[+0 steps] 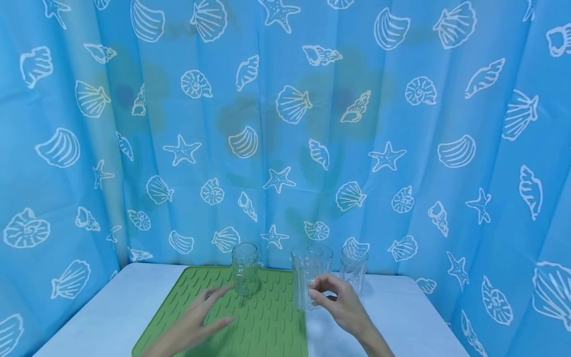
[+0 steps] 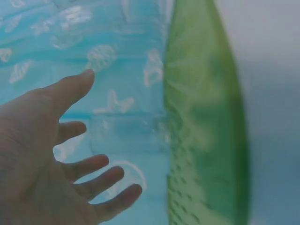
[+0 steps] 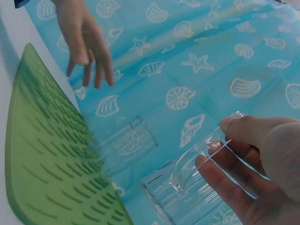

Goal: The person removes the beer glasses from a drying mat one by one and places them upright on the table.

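My right hand [image 1: 341, 302] has its fingers curled and pinches the side of a clear ribbed glass mug [image 1: 301, 285], at what looks like its handle. In the right wrist view this mug [image 3: 183, 187] appears tilted below the fingertips. Whether its base touches the surface, I cannot tell. Another clear glass mug [image 1: 245, 270] stands upright on the green ridged mat [image 1: 267, 327], near its back edge. My left hand [image 1: 196, 315] is over the mat just in front of that mug, fingers spread and holding nothing. The left wrist view shows the left hand [image 2: 42, 140] with its fingers apart.
Behind the right hand, two more clear glasses, one left [image 1: 325, 253] and one right [image 1: 354, 270], stand on the white table [image 1: 401, 317]. A blue curtain [image 1: 285, 148] with white shell prints hangs around the back and sides of the table.
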Available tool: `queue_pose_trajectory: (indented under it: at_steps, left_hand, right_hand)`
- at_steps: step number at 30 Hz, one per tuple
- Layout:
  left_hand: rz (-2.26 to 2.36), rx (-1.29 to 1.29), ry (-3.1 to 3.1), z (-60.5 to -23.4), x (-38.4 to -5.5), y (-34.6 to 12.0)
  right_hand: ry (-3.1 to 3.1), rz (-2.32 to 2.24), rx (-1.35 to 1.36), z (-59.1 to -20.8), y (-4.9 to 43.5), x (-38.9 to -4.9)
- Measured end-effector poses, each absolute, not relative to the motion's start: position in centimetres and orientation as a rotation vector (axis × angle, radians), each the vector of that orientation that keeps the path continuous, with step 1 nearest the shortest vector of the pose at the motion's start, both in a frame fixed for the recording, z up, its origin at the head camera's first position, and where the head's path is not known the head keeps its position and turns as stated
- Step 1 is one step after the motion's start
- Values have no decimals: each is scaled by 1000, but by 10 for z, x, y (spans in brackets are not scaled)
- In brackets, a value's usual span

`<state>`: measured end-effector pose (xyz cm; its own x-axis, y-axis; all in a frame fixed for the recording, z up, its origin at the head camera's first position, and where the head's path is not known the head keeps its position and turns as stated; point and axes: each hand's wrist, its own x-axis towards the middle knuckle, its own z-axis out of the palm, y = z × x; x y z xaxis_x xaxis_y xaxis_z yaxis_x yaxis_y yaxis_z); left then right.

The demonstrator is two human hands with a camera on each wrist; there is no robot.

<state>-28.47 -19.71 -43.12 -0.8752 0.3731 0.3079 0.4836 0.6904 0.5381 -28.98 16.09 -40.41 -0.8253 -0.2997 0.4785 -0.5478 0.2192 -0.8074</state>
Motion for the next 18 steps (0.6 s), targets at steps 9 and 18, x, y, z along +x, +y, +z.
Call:
queue_pose_trajectory:
  at_steps: [9, 18]
  left_hand:
    - [-868, -531, -2900, -457, -289, -224]
    - [-664, -284, -3082, -468, -299, -232]
  right_hand:
    - [-2259, 1682, 717, -417, 170, -293]
    - [-2255, 1680, 682, -422, 175, -297]
